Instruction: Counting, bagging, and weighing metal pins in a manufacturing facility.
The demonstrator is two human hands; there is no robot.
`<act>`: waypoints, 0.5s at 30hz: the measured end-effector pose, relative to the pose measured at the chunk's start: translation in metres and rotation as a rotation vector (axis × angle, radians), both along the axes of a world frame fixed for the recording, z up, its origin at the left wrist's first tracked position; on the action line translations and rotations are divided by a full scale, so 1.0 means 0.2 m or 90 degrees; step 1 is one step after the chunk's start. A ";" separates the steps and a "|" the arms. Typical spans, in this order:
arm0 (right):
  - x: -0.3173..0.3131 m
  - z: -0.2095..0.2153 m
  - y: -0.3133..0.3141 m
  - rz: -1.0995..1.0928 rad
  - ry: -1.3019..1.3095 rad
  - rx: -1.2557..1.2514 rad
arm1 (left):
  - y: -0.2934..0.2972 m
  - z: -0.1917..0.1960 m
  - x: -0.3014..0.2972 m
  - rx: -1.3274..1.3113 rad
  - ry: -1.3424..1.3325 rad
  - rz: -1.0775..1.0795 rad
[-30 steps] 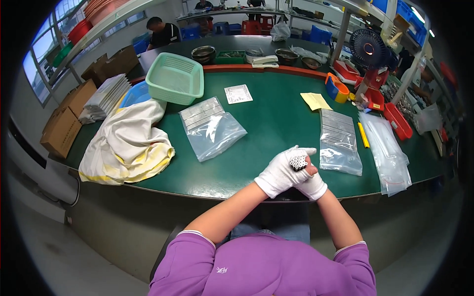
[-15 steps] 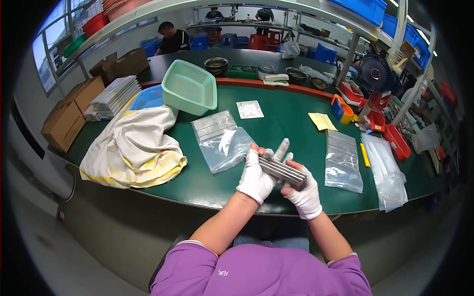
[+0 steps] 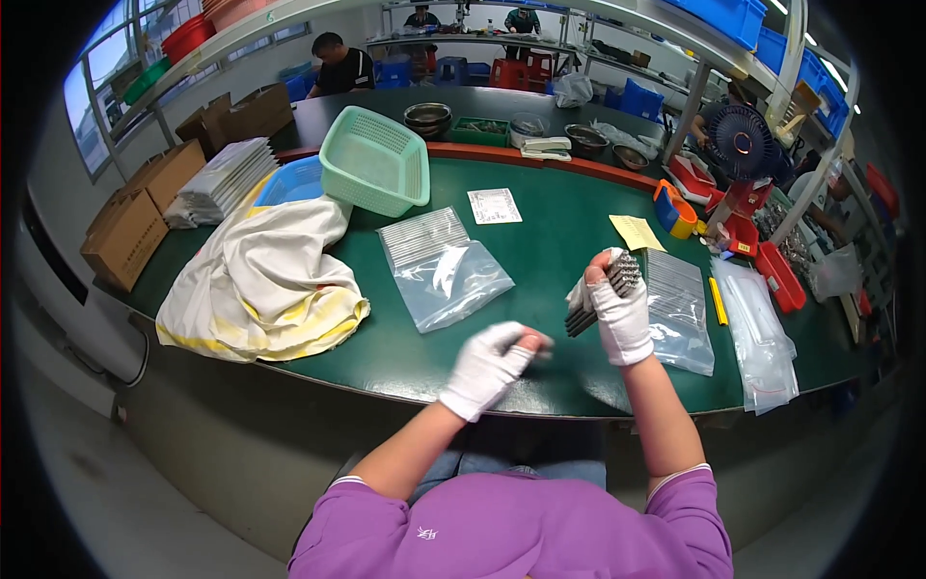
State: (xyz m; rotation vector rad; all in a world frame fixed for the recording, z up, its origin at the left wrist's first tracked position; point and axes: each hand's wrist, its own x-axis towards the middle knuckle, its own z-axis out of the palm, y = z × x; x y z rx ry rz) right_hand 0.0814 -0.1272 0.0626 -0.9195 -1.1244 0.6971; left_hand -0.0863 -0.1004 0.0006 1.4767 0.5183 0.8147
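Observation:
My right hand, in a white glove with bare fingertips, is closed around a bundle of thin metal rods. It holds them tilted above the right part of the green table, with rod ends showing past the fingers. Apart from it, my gloved left hand hovers over the front edge, holding nothing, its loosely stretched fingertips blurred. Beyond the left hand lies a clear plastic bag with a row of similar rods in it. Another bag of rods lies beside the right hand, a yellow note at its top.
A white cloth covers the table's left, near a green basket. A printed slip lies mid-table. At right are a yellow stick, empty plastic bags, red bins and a fan. A person sits across.
My hands have parted. The right hand has lifted the rod bundle up and to the right, turning it; the left has let go of it and drawn back toward the table edge.

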 end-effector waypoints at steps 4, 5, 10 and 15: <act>0.11 -0.21 0.06 0.011 -0.023 -0.111 | 0.16 0.14 -0.25 0.518 0.470 0.447; 0.11 -0.26 0.06 0.000 -0.025 -0.135 | 0.18 0.15 -0.27 0.520 0.564 0.465; 0.09 -0.31 0.04 0.039 0.009 -0.134 | 0.23 0.12 -0.31 0.476 0.735 0.370; 0.10 -0.37 0.08 0.016 -0.003 -0.209 | 0.29 0.06 -0.31 0.521 0.669 0.390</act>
